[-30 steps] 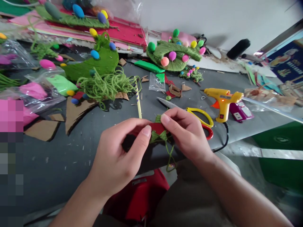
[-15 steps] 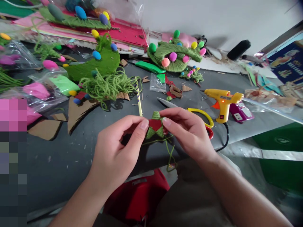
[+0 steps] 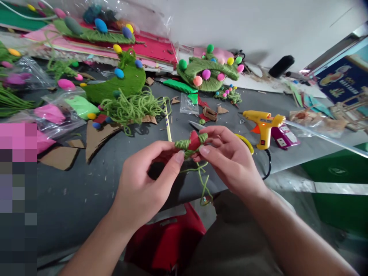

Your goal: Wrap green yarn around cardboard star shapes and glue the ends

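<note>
A small red piece (image 3: 194,141) partly wrapped in green yarn is held between both hands above the dark table. My left hand (image 3: 149,176) pinches its left side with thumb and fingers. On the right side, my right hand (image 3: 230,161) grips it between thumb and fingertips. A loose strand of green yarn (image 3: 203,184) dangles below the piece. Just behind my right hand lie scissors with a yellow handle (image 3: 246,143), partly hidden by that hand. A pale striped stick (image 3: 168,124) lies beyond my left fingers.
Right of the hands stands a yellow glue gun (image 3: 264,124) with a lit light, beside a purple power socket (image 3: 283,137). A green yarn heap (image 3: 132,107), cardboard scraps (image 3: 99,138) and yarn-wrapped shapes with colored balls (image 3: 207,71) lie behind. A red stool (image 3: 163,241) is below.
The red piece has been tilted and turned, so its yarn-wrapped points now face differently. Both hands keep hold of it, and the right fingers have shifted. The view has moved slightly.
</note>
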